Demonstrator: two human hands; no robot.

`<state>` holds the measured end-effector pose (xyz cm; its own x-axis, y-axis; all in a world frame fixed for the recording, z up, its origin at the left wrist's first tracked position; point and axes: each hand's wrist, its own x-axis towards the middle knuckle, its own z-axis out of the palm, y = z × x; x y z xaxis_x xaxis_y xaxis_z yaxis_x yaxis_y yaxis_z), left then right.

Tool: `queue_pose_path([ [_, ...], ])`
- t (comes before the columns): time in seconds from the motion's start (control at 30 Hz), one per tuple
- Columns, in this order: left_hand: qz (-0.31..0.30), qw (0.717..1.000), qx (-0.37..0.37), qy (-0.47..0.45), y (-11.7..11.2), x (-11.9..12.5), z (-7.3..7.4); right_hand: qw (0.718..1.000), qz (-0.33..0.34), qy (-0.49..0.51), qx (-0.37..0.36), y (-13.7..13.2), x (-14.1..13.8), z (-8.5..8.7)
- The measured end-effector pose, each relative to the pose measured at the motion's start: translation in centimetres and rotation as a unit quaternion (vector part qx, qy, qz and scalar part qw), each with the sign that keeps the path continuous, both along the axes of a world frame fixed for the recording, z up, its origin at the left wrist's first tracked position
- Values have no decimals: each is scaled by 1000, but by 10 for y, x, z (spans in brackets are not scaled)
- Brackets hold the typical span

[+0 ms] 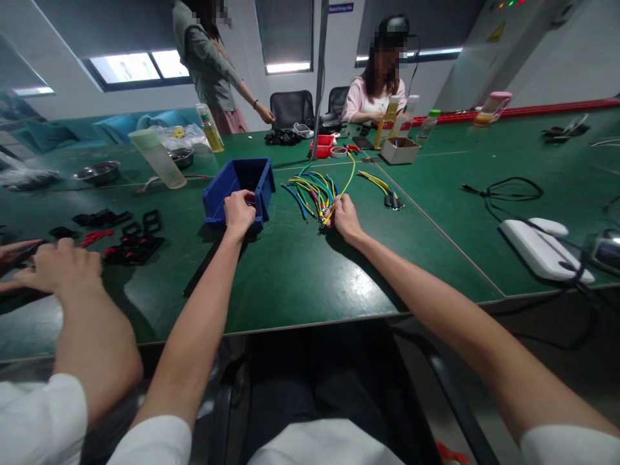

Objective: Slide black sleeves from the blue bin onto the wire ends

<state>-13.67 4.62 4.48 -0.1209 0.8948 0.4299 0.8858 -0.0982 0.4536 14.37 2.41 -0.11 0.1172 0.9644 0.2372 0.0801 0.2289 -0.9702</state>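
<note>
The right hand (pixel 345 217) pinches a yellow wire (pixel 352 169); the left hand (pixel 238 213) meets a blue storage bin (pixel 213 201) (its fingers' grip I cannot tell).

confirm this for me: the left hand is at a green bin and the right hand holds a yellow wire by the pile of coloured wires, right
Not quite: the bin at the left hand is blue, not green, as the head view shows. The right hand does hold a yellow wire by the pile of coloured wires.
</note>
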Motion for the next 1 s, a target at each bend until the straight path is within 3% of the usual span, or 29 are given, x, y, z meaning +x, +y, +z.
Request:
queue_pose_path([
  [0.33, 6, 1000, -11, 29, 2, 4, 1, 999, 27, -26, 0, 11, 4, -13],
  [0.67, 13, 999, -11, 45, 0, 5, 3, 996, 52, -75, -18, 8, 5, -10],
  [1.0, 47, 999, -15, 21, 0, 4, 0, 994, 25, -108, -4, 2, 6, -4],
])
